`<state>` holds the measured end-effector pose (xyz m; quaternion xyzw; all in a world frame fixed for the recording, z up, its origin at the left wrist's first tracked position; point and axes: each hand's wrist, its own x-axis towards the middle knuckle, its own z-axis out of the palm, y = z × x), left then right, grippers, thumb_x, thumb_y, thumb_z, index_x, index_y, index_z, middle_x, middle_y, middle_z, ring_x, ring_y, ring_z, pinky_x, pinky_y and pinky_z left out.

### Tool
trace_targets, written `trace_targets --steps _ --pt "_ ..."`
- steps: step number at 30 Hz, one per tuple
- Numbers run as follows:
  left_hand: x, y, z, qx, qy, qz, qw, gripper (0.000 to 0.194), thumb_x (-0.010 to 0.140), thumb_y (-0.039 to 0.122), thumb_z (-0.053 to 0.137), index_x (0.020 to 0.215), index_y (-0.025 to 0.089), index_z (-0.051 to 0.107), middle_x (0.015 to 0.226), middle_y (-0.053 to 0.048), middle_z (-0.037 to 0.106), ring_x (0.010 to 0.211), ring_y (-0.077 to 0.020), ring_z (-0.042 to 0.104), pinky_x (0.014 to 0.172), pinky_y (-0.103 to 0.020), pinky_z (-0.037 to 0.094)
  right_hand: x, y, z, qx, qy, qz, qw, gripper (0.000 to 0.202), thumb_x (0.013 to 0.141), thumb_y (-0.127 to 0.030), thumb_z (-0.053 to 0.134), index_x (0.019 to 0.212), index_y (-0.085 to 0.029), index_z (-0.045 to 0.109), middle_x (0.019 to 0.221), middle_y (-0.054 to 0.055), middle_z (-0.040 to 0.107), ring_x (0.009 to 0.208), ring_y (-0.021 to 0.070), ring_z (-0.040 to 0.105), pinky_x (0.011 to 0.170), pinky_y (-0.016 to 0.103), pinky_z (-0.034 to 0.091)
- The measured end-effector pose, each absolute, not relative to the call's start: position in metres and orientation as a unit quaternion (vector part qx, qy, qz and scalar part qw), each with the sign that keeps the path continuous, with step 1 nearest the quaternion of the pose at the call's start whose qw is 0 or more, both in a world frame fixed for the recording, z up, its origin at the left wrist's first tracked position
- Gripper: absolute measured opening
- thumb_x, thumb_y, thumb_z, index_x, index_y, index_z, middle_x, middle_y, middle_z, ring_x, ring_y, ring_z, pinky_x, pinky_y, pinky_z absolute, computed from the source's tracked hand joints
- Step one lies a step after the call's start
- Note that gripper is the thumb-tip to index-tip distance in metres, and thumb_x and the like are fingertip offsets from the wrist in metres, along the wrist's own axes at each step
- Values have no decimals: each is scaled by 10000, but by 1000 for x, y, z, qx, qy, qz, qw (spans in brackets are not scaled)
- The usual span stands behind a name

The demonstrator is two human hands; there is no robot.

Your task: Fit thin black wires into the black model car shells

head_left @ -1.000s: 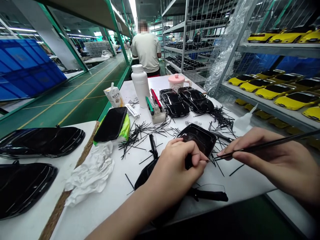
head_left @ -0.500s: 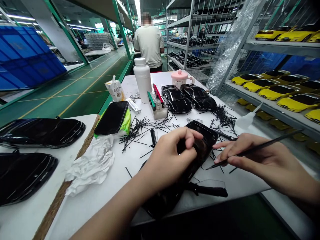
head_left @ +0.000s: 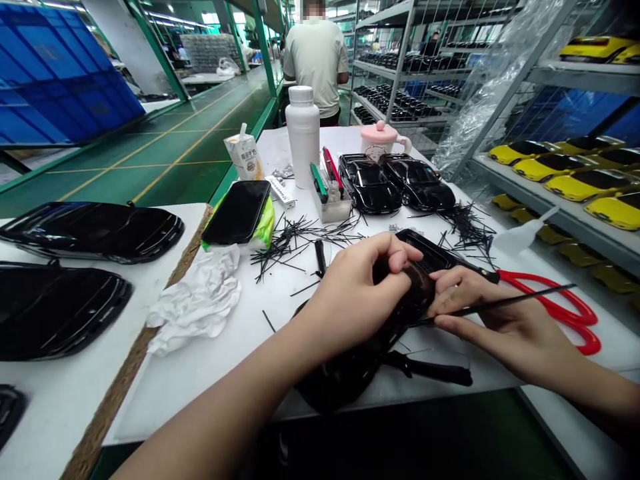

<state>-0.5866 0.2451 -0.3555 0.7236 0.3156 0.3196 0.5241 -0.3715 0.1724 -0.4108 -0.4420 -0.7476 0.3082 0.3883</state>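
Note:
A glossy black model car (head_left: 335, 383) lies at the table's near edge, partly hidden under my left hand (head_left: 367, 287). That hand is closed, its fingers curled against the car's upper side; what the fingertips press on is partly hidden. In my right hand (head_left: 480, 303) is a slim black pointed tool (head_left: 520, 301), pinched between thumb and fingers. Its tip reaches the car's right side, where the right fingertips are also close or touching. Beside the car lies a black-handled tool (head_left: 435, 372). Red-handled scissors (head_left: 575, 303) lie behind my right hand.
Thin black strips (head_left: 285, 240) are scattered across the table. Two black model cars (head_left: 373, 183) stand behind, near a white bottle (head_left: 303, 137), a lidded mug (head_left: 383, 140) and a knife holder (head_left: 334, 210). Crumpled tissue (head_left: 200, 300) and a phone (head_left: 237, 212) lie left. Racks (head_left: 550, 180) hold yellow cars.
My right hand has moved left, bringing the tool's tip against the car. The red scissor handles are now uncovered. My left hand stays on the car, while the whole view has shifted slightly.

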Motion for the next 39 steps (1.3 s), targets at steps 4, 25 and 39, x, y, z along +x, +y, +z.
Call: trace_targets --steps 4,25,39 --pt "-587 245 -356 730 320 312 517 263 797 17 500 679 216 375 1028 -12 710 1051 -168 661 937 -289 499 -370 173 -415 -436 -754 303 387 214 882 -189 692 1020 -351 678 923 -24 656 1059 217 547 1103 409 351" --pt "-586 245 -357 718 299 317 543 256 797 15 501 674 207 384 999 -27 703 1013 -160 651 895 -281 465 -370 173 -416 -428 -782 276 359 207 891 -157 684 1021 -303 618 958 -12 598 1041 203 524 1076 381 353" --pt "-586 245 -358 718 295 320 543 262 794 8 494 677 211 377 981 -25 699 995 -153 648 890 -280 462 -371 174 -411 -438 -767 301 360 181 908 -171 669 1006 -316 622 1000 -21 590 1094 188 525 1058 325 377"
